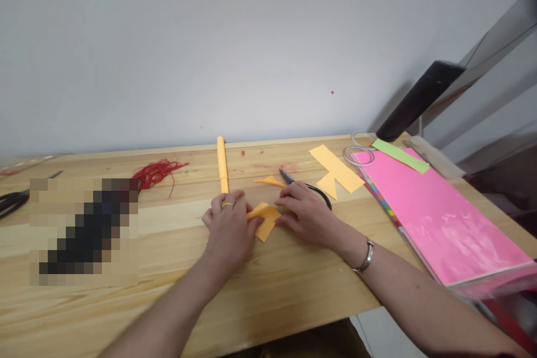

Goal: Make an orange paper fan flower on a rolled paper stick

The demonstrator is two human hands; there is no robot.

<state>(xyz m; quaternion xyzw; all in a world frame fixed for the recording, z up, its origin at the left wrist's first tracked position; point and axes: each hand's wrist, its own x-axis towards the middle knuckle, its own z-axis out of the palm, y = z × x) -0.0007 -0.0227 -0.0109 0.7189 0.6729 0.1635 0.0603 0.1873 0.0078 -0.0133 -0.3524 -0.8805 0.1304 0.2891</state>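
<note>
A small folded piece of orange paper (265,226) lies on the wooden table between both hands. My left hand (229,226), with a ring on it, is closed on the left part of this paper, thumb on top. At the paper's right corner, the bent fingertips of my right hand (304,212) pinch its edge. Black-handled scissors (321,190) lie partly under and behind my right hand, blade tip pointing up and left. Beside the tip is a thin orange paper scrap (269,180). An orange marker-like stick (222,162) stretches away just beyond my left hand.
Cut orange paper (338,168) lies right of the scissors. A pink sheet pack (444,212) bears a green strip (400,155) and grey loops (358,155). Red thread (157,173), a pixelated dark object (84,235) and other scissors (17,198) are leftward. A black cylinder (419,100) leans at back right.
</note>
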